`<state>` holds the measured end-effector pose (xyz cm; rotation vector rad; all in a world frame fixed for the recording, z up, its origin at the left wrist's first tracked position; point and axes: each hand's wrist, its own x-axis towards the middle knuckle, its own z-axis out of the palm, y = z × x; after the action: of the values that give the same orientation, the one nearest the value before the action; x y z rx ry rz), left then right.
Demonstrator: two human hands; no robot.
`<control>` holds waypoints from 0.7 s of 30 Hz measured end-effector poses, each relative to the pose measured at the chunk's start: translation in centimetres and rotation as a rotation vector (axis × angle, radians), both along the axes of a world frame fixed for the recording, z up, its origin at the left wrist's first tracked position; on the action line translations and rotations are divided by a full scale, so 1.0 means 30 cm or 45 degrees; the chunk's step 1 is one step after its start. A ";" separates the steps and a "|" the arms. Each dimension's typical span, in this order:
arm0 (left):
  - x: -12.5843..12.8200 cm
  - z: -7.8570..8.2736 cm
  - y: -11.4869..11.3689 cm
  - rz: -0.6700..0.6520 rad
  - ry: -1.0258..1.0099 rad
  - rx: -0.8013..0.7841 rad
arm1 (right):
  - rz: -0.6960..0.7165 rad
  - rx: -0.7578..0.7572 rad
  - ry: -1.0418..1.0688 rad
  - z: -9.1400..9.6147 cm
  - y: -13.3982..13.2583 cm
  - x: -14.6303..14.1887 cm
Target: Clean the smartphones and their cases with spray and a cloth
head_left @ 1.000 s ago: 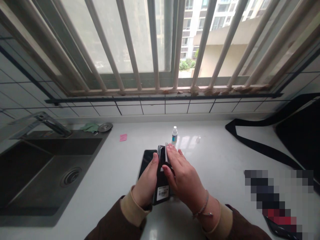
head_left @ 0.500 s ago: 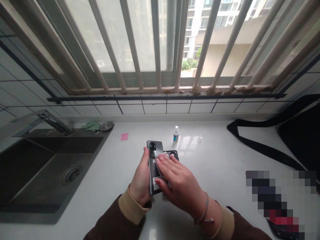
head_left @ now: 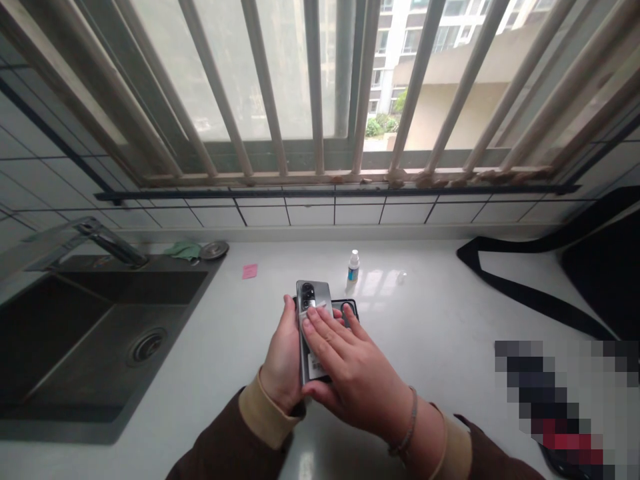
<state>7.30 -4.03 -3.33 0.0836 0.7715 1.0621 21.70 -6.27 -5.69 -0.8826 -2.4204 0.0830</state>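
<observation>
A grey smartphone (head_left: 324,291) rests back side up in my left hand (head_left: 283,363), whose thumb lies along its left edge and whose fingertips show at its right edge. Its camera block faces up near the top, and a white label sits lower on the back. My right hand (head_left: 350,363) lies across the phone, fingers extended, pressing a thin white wipe (head_left: 320,307) on its back; most of the wipe is hidden under the fingers. Behind the phone lies a black-rimmed phone case (head_left: 356,309), partly covered by my hands.
A small white bottle (head_left: 354,267) stands on the white counter (head_left: 425,313), beyond the phone. A pink paper square (head_left: 249,271) lies left of it. The sink (head_left: 90,427) and faucet (head_left: 113,243) are at left, with a green cloth (head_left: 183,250). A black strap (head_left: 530,290) lies right.
My right hand has slid the wipe leftward over the phone's back, toward its left edge. The phone has shifted slightly right, and its back looks brighter.
</observation>
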 end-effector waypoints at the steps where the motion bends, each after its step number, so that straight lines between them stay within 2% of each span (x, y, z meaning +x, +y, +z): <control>1: 0.003 0.001 -0.002 0.000 -0.004 0.001 | 0.016 -0.009 0.004 0.003 0.000 0.001; 6: -0.023 0.018 0.016 0.093 0.044 -0.064 | 0.191 0.054 0.050 0.018 -0.007 -0.006; 10: -0.054 0.019 0.049 0.244 0.042 -0.078 | 0.228 0.154 0.076 0.017 -0.011 -0.005; 13: -0.060 0.012 0.061 0.299 0.012 -0.038 | 0.180 0.150 0.080 0.012 -0.008 0.003; 15: -0.055 0.007 0.060 0.275 -0.015 0.003 | 0.107 0.122 0.114 0.007 -0.002 0.005; 18: -0.039 0.002 0.050 0.140 -0.037 0.039 | -0.004 0.065 0.237 -0.004 0.010 0.001; 21: -0.027 -0.002 0.042 0.065 -0.024 0.046 | -0.039 0.017 0.358 -0.011 0.016 -0.006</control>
<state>6.49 -2.79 -3.38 0.0848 0.7407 1.1242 21.54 -5.80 -6.03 -0.8411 -2.1433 0.1675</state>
